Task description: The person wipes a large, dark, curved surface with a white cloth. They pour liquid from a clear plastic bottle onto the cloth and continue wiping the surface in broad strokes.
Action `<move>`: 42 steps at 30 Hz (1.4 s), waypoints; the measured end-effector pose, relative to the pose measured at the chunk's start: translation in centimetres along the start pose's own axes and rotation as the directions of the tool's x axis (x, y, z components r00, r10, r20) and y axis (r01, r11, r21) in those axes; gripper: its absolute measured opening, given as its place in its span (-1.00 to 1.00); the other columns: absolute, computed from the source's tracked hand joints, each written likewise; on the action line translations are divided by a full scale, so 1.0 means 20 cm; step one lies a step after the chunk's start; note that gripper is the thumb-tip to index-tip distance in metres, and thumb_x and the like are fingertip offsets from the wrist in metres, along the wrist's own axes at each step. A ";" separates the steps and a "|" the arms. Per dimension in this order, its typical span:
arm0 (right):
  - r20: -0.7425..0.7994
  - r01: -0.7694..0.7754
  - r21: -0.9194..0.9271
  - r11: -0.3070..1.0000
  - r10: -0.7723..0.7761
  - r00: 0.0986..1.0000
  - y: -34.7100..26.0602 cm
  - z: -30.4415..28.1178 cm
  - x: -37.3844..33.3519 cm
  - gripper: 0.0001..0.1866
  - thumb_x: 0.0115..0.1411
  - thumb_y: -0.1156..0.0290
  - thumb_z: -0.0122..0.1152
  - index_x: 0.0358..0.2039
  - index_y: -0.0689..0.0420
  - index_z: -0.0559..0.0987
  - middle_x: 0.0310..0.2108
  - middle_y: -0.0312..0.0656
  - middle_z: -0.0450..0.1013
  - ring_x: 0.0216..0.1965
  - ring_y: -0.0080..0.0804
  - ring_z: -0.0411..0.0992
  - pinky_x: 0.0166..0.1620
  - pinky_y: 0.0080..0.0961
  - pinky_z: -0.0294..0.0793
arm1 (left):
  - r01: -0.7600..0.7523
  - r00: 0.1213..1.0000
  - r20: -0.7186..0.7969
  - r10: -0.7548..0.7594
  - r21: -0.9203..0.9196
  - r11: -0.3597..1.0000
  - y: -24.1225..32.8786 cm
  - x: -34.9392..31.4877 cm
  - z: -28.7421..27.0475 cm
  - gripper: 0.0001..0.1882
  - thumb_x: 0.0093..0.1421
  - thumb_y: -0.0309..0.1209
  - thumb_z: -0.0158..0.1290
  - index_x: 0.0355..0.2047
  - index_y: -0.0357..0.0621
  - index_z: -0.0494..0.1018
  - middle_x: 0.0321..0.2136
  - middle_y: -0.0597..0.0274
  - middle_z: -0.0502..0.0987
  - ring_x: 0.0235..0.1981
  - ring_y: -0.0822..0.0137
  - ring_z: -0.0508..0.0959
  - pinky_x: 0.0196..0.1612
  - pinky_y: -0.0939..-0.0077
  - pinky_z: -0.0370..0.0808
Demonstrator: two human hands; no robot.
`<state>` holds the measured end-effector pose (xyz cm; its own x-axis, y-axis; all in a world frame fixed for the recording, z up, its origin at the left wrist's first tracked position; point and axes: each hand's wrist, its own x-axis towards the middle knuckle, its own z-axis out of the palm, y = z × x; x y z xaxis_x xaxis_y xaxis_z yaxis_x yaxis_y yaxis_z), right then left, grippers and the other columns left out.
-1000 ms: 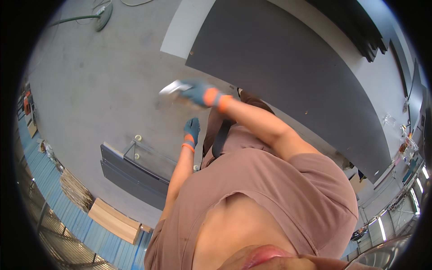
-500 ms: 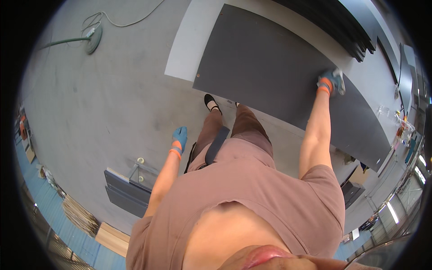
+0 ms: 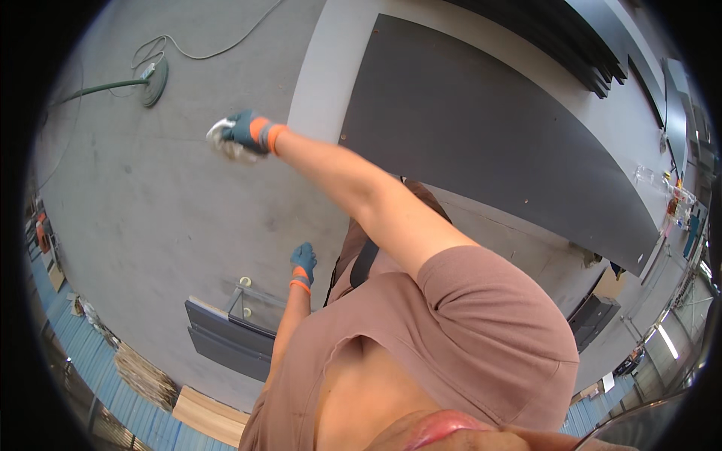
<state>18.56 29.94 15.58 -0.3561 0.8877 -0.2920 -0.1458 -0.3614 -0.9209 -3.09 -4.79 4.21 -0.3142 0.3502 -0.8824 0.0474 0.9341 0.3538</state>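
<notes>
My right hand, in a blue glove with an orange cuff, is closed around a whitish rag. That arm reaches across my body, so the hand is over the floor past the left end of a large dark grey panel. Motion smears the rag a little. The panel lies flat on a white table, its surface marked by a few small spots. My left hand, gloved the same way, hangs low at my left side with its fingers curled and nothing visible in it.
More dark panels are stacked at the far side of the table. A green round-based stand with a cable is on the floor at far left. Near my left arm stands a wheeled cart with dark boards. Clear plastic items sit at far right.
My right hand has swung left with the rag, from the panel's right part to beyond its left end. My left hand stays low at my side.
</notes>
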 end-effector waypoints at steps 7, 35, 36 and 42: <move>-0.487 0.091 0.439 0.894 0.152 0.860 -0.07 -0.45 -0.64 -0.78 0.31 0.42 0.31 -0.08 0.22 0.69 -0.27 -0.21 0.63 -0.33 -0.50 0.55 -0.32 -0.52 0.56 | -0.060 0.997 0.048 0.063 -0.049 0.997 -0.01 0.08 0.07 -0.93 0.34 -0.35 0.09 -0.28 -0.02 0.50 -0.53 0.46 0.39 -0.57 0.54 0.33 -0.54 0.54 0.26; -0.082 -0.234 -0.149 0.961 0.224 0.971 0.12 -0.19 -0.79 -0.44 0.16 0.13 0.38 0.16 0.05 0.63 -0.17 -0.15 0.67 -0.27 -0.38 0.60 -0.17 -0.36 0.61 | -0.232 0.948 0.217 0.231 -0.023 0.972 0.18 0.03 0.47 -0.89 0.40 -0.31 0.13 -0.17 -0.03 0.53 -0.32 0.40 0.51 -0.35 0.47 0.49 -0.28 0.54 0.46; -0.153 -0.266 -0.032 0.964 0.258 0.954 -0.03 -0.28 -0.81 -0.40 0.16 0.13 0.43 0.19 0.08 0.61 -0.20 -0.17 0.66 -0.33 -0.49 0.58 -0.25 -0.40 0.62 | -0.302 0.944 0.124 0.305 -0.037 0.952 0.17 0.01 0.45 -0.83 0.41 -0.30 0.11 -0.13 -0.12 0.54 -0.30 0.34 0.54 -0.31 0.43 0.50 -0.22 0.46 0.48; -0.415 -0.075 -0.892 0.445 -0.744 0.524 -0.10 -0.85 -0.75 -0.64 0.21 0.27 0.36 0.03 0.00 0.63 -0.39 -0.11 0.60 -0.42 -0.14 0.59 -0.33 -0.17 0.61 | -0.760 0.508 -0.262 0.821 0.312 0.570 0.50 -0.17 0.63 -0.63 0.41 -0.28 0.12 0.05 -0.35 0.50 0.05 -0.08 0.55 0.02 0.09 0.55 0.11 0.19 0.49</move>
<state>39.81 22.15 17.49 0.3051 0.8522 0.4250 0.7851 0.0275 -0.6187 10.46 4.26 6.84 -0.3690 0.9263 -0.0766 0.5617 0.2879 0.7756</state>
